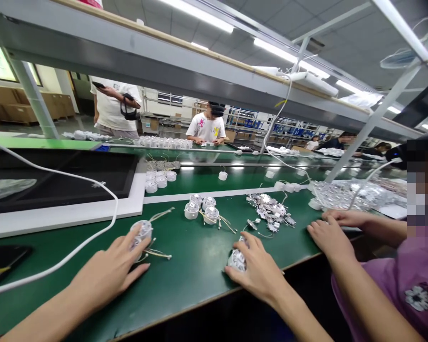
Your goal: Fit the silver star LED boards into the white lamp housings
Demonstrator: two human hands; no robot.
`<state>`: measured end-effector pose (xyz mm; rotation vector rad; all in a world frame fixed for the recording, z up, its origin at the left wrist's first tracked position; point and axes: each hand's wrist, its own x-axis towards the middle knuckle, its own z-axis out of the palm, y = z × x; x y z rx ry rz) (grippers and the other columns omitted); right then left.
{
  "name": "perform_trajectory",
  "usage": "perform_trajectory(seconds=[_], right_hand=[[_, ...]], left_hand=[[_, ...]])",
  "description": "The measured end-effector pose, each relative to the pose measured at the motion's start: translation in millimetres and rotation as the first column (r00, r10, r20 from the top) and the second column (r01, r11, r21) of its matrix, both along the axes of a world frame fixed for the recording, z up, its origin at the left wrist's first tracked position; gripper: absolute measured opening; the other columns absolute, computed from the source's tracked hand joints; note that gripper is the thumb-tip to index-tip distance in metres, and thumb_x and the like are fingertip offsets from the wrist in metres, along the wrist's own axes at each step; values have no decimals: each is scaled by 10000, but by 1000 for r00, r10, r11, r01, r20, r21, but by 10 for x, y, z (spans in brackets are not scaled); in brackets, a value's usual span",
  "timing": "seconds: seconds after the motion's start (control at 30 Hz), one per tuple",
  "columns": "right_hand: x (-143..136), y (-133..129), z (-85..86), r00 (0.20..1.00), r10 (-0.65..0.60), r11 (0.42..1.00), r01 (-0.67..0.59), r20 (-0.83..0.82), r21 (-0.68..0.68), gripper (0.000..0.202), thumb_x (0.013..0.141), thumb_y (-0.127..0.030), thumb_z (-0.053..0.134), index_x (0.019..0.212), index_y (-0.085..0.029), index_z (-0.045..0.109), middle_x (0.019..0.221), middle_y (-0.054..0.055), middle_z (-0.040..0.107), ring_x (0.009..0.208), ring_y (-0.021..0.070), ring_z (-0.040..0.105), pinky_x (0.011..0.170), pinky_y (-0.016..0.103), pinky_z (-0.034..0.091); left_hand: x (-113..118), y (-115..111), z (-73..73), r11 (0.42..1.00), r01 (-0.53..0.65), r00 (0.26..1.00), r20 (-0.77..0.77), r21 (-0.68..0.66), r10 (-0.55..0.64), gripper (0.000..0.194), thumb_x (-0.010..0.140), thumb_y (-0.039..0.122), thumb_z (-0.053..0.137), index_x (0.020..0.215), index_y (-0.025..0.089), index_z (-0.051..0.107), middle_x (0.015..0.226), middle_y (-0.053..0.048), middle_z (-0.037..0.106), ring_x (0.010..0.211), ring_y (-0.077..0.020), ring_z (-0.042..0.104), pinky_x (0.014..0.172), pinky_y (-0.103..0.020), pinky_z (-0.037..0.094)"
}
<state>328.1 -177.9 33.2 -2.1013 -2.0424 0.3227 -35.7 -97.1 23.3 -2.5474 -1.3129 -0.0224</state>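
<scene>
My left hand (109, 268) reaches over the green bench with its fingers around a round, clear-and-white lamp module (145, 229). Thin wires with small tips stick out to the right of it; a second module may lie partly hidden under these fingers. My right hand (258, 266) grips another round lamp module (237, 261) near the front edge, thumb at its lower side and fingers over its top. Between and beyond both hands stands a small group of similar modules (211, 214) with wires. A heap of small silvery white pieces (271, 211) lies past my right hand.
A black mat in a white frame (141, 190) and a white cable (107, 227) lie at left, near a dark phone-like object (7, 261). More modules (160, 179) stand along the belt. A co-worker's hands (333, 232) rest at right. An overhead shelf (164, 66) crosses above.
</scene>
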Motion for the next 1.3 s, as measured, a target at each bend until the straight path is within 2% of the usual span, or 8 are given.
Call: perform_trajectory(seconds=[0.1,0.2,0.33,0.43,0.6,0.9,1.07,1.3], right_hand=[[-476,-28,-5,994,108,994,-108,-36,-5,577,859,-600,769,1258,-184,737,1676,246,434,1538,498,390,1151,655,481],[-872,100,19,967,253,967,-253,-23,4,645,862,-646,771,1300,-174,731,1679,250,436,1516,498,418,1155,645,466],[-1022,598,96,799,595,797,-601,91,63,807,843,-673,811,1468,-189,652,1693,242,425,1499,446,454,1219,612,374],[-968,1090,163,691,700,699,-715,179,28,974,825,-737,813,1607,-227,536,1752,224,333,1596,409,348,1305,578,226],[-952,1616,250,776,585,802,-597,235,-25,1072,842,-799,760,1681,-212,441,1747,284,299,1626,503,242,1285,705,162],[-1142,1177,188,822,519,851,-524,236,-49,1033,860,-746,755,1697,-250,407,1721,298,344,1517,504,446,1181,667,381],[-1169,1181,181,799,570,820,-567,189,-77,1057,798,-713,832,1679,-283,437,1726,265,357,1481,482,510,1082,588,525],[-1160,1191,200,818,540,841,-536,197,-74,1012,841,-681,814,1682,-273,428,1736,285,316,1460,506,528,1016,612,569]], left_hand=[[-320,-110,-144,987,-46,986,164,155,20,542,1104,366,340,1554,177,577,1619,-286,498,1150,-470,752,495,-445,664],[-477,-278,-151,985,74,969,223,158,-108,469,1103,334,434,1546,273,575,1637,-208,517,1132,-391,781,642,-407,706],[-498,-339,18,888,458,867,201,42,-456,518,1017,180,562,1506,348,596,1576,-96,617,1258,-290,738,1023,-374,644],[-424,-112,182,815,568,820,163,-116,-549,557,956,249,690,1505,281,603,1463,-100,710,1314,-290,703,1200,-445,528],[-347,395,315,906,403,910,159,-130,-382,601,901,455,838,1462,323,666,1678,-199,464,1570,-511,373,1228,-786,323],[-279,102,230,967,109,986,148,-230,-76,537,981,459,736,1472,265,640,1501,-202,638,1484,-480,517,958,-575,660],[-102,2,280,964,-20,996,74,-265,41,717,909,433,804,1547,209,565,1648,-264,478,1491,-505,497,923,-565,671],[0,62,396,935,-174,983,5,-309,185,596,952,451,765,1483,219,627,1727,-256,351,1575,-524,352,877,-549,676]])
